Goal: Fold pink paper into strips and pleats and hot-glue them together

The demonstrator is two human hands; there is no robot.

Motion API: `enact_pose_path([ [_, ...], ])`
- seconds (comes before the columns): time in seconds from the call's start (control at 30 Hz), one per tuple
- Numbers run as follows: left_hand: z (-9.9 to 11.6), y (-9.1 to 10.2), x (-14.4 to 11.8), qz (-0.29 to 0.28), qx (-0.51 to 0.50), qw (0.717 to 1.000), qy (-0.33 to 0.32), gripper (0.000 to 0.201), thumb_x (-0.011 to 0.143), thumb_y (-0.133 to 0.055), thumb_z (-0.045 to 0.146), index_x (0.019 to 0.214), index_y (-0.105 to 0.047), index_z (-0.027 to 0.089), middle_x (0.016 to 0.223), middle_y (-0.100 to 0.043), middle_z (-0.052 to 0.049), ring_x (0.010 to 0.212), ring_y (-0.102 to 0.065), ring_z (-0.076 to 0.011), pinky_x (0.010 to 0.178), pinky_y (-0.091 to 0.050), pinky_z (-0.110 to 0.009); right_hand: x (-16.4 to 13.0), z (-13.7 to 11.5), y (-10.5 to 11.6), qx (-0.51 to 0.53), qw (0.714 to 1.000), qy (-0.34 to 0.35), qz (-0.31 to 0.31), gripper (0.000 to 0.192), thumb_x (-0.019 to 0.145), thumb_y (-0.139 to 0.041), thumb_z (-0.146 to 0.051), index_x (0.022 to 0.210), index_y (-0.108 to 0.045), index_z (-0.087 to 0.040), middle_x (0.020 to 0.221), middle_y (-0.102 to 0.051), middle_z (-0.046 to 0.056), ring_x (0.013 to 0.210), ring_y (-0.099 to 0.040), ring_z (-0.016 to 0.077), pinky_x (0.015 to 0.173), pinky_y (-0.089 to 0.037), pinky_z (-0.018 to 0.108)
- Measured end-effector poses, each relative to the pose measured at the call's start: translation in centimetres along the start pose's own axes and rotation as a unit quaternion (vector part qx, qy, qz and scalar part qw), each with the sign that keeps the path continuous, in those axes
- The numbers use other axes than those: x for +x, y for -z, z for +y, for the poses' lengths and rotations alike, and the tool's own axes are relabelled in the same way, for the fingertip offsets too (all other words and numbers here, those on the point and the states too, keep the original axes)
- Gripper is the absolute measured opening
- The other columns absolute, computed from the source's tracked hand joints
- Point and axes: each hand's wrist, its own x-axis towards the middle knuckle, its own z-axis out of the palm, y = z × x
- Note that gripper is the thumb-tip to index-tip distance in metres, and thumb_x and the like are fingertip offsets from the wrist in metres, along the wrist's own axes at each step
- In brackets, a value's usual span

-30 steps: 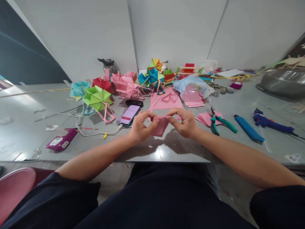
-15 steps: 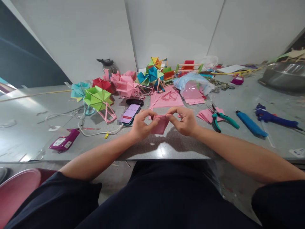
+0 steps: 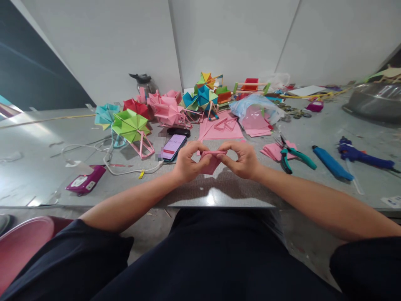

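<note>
A purple packet (image 3: 85,183) lies near the table's (image 3: 37,167) front edge; a phone (image 3: 174,146) sits just behind the left hand (image 3: 187,164); left hand and right hand (image 3: 244,161) both pinch a folded pink paper (image 3: 211,161) above the front edge; green-handled pliers (image 3: 293,156) lie rightward.

Pink paper piece (image 3: 211,161) now sits lower between the hands and looks narrower than a second ago, its top edge pressed into a flat fold. Left hand (image 3: 187,161) and right hand (image 3: 243,159) stand closer together (thumbs and forefingers pinching along that top edge).
</note>
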Motion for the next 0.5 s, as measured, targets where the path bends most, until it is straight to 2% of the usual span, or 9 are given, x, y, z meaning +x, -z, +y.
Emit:
enact_pose_path([
  [0.1,0.03,0.06,0.06,-0.016,-0.006,1.0,-0.023,0.008,0.094,-0.073,0.028,0.089,-0.074,0.021,0.08,-0.077,-0.002,0.073,-0.066,-0.0164,0.078,-0.049,-0.035,-0.16,0.04,-0.1,0.006,1.0,-0.003,0.004,0.016,0.102,-0.073,-0.034,0.092,-0.075,-0.022,0.085,-0.079,0.004,0.075,-0.071,0.017,0.073,-0.06,0.031],
  [0.23,0.18,0.08,0.05,-0.034,0.0,0.999,-0.015,0.006,0.092,-0.073,0.024,0.087,-0.075,0.021,0.077,-0.075,-0.001,0.072,-0.066,-0.0164,0.079,-0.049,-0.036,-0.32,-0.02,-0.22,0.03,1.0,-0.006,0.002,0.014,0.101,-0.074,-0.033,0.092,-0.074,-0.022,0.085,-0.078,0.003,0.075,-0.071,0.0171,0.074,-0.06,0.032],
  [0.37,0.48,-0.1,-0.05,-0.025,0.004,1.0,-0.009,0.008,0.09,-0.071,0.023,0.081,-0.072,0.021,0.072,-0.073,0.001,0.07,-0.065,-0.0156,0.079,-0.05,-0.036,-0.3,-0.29,-0.38,0.035,0.999,-0.032,-0.005,0.015,0.099,-0.075,-0.033,0.089,-0.074,-0.023,0.083,-0.077,0.003,0.074,-0.07,0.017,0.073,-0.06,0.032],
  [0.5,0.7,-0.37,-0.12,-0.007,-0.01,1.0,-0.011,0.009,0.088,-0.07,0.02,0.08,-0.071,0.021,0.072,-0.072,0.001,0.069,-0.065,-0.0149,0.077,-0.05,-0.036,-0.22,-0.53,-0.65,0.05,0.998,-0.029,0.009,0.014,0.097,-0.076,-0.028,0.084,-0.073,-0.023,0.079,-0.076,0.001,0.071,-0.068,0.015,0.07,-0.058,0.029],
])
